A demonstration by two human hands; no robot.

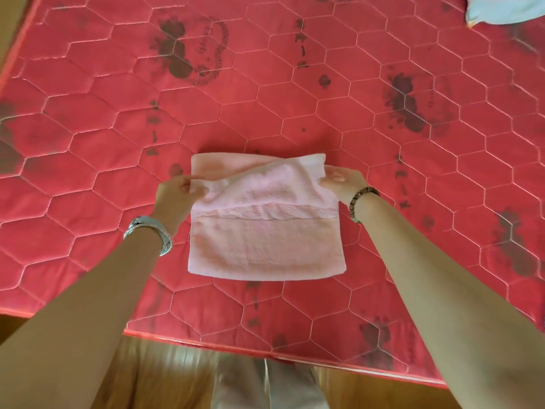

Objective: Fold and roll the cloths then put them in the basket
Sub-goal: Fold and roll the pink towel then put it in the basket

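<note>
Pink cloth (265, 243) lies on the red mattress (295, 84), close to the mattress's near edge. Left hand (177, 191) pinches the lifted top layer's left corner, fingers curled on it. Right hand (343, 181) pinches the right corner likewise. A pale blue cloth (501, 8) sits at the mattress's far right corner.

Cloth (259, 231) lies on the mattress (295, 107) near its front edge, another cloth (501, 8) far right behind
</note>
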